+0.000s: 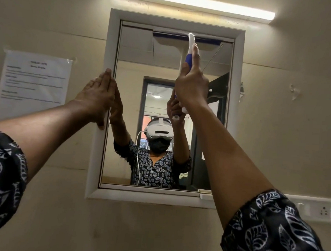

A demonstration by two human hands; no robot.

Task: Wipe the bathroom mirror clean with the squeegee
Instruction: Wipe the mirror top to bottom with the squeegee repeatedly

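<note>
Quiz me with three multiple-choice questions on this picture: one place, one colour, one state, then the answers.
1. Where on the mirror does the squeegee head sit? A) along the top edge B) at the bottom edge C) off the glass
2. What colours is the squeegee's handle? A) red and black B) blue and white C) all green
3. What is the left hand doing? A) holding a cloth B) pressing flat on the mirror's left frame C) hanging down
Answers: 1 A, its head lies just under the top frame. 2 B, blue and white show above the gripping right hand. 3 B, straight fingers lie against the frame.
</note>
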